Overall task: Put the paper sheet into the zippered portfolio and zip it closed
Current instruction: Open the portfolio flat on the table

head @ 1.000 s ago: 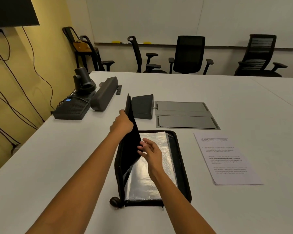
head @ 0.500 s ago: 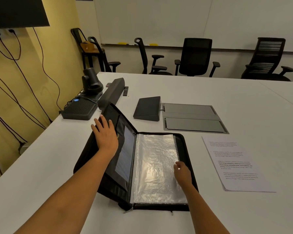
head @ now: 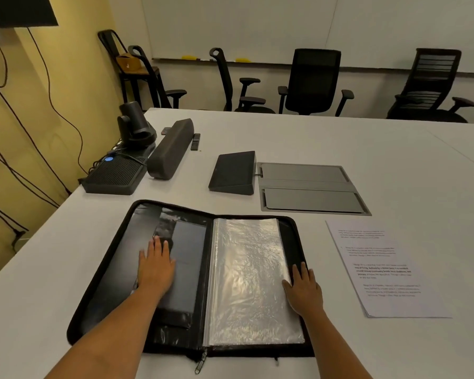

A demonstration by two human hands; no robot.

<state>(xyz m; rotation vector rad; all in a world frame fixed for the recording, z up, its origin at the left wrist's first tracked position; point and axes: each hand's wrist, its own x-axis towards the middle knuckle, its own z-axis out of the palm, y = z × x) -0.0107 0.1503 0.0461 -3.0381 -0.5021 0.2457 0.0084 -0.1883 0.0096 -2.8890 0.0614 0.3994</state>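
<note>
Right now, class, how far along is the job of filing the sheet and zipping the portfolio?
Done: the portfolio lies unzipped and flat open on the table. In hand: the left hand presses on the inner cover and the right hand rests at the edge of the clear sleeves; neither holds anything. Left: the sheet lies untouched on the table beside the portfolio; it must go in, then closing and zipping.

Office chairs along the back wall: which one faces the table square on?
The middle black mesh-backed chair, its full backrest and both armrests showing. The chair to its left is turned sideways, and the far-right chair is angled.
</note>
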